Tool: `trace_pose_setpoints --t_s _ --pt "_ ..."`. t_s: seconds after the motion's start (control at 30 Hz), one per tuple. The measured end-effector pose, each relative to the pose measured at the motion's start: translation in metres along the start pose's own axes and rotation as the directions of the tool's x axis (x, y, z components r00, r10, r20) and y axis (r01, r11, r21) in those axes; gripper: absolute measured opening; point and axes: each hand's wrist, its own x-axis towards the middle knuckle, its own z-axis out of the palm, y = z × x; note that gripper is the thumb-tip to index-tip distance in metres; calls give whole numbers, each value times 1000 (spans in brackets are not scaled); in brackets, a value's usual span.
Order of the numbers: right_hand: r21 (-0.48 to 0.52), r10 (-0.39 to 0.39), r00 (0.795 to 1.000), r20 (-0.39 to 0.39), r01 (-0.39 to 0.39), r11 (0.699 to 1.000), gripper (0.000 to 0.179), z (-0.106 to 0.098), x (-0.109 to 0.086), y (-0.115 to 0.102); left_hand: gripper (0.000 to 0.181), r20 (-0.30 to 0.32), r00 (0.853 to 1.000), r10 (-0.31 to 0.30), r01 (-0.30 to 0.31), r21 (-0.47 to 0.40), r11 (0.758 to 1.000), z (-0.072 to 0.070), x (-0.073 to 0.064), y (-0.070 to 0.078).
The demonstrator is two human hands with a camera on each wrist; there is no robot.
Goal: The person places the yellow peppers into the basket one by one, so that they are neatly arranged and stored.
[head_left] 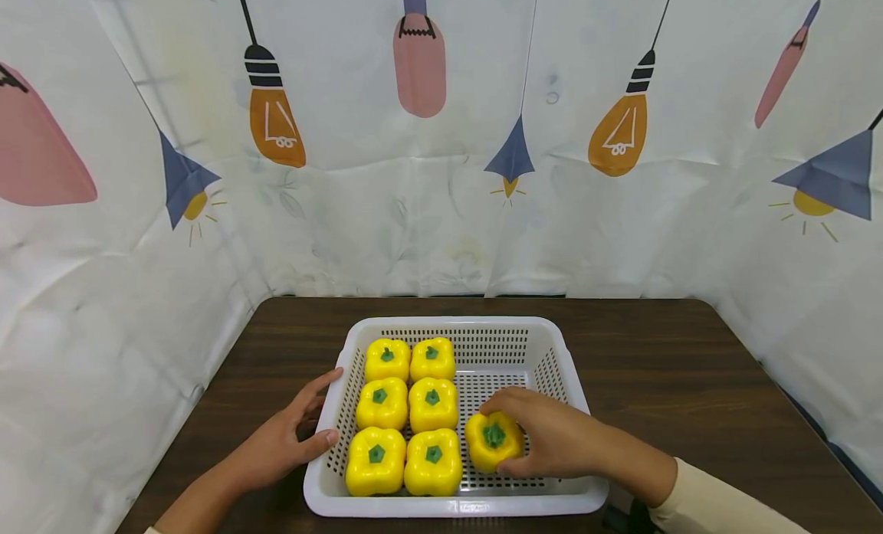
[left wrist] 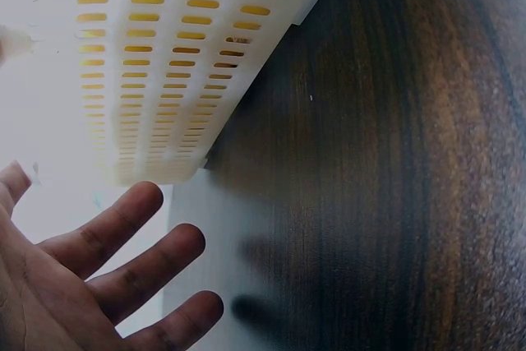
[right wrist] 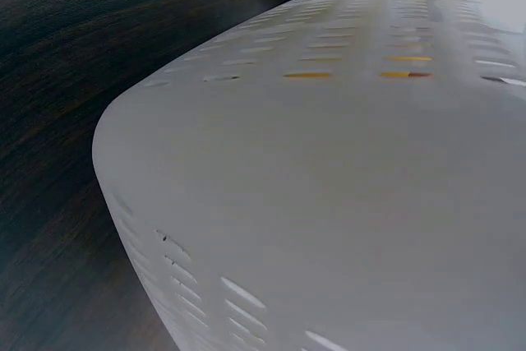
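Note:
A white slotted plastic basket (head_left: 455,507) stands on the table, its outer wall (left wrist: 185,63) also showing in the left wrist view and its corner (right wrist: 312,162) filling much of the right wrist view. Two columns of yellow bell peppers (head_left: 433,404) with green stems sit upright in its left and middle part. My right hand (head_left: 559,434) reaches over the right side and grips another yellow bell pepper (head_left: 491,446), thumb in front and fingers behind, just right of the front row. My left hand (head_left: 286,434) is at the left rim, fingers spread (left wrist: 144,273) and holding nothing.
Dark wood-grain tabletop (head_left: 655,365) surrounds the basket. A white curtain (head_left: 414,212) printed with lamps and bulbs hangs behind the table and along both sides. Something dark (head_left: 631,516) shows below the right wrist, at the front edge of the view.

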Motion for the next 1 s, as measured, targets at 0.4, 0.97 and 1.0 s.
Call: trace_pose_setpoints --t_s 0.4,0.97,1.0 --pt "29 14 999 29 -15 999 65 5 2 1 80 -4 1000 -4 4 -2 1000 0 1 -1" --pt "48 17 999 42 -19 999 69 2 3 0 82 3 1000 -6 6 -16 1000 0 0 0" --pt "47 17 999 43 -19 999 69 1 2 -1 82 2 1000 -7 7 -18 1000 0 0 0"
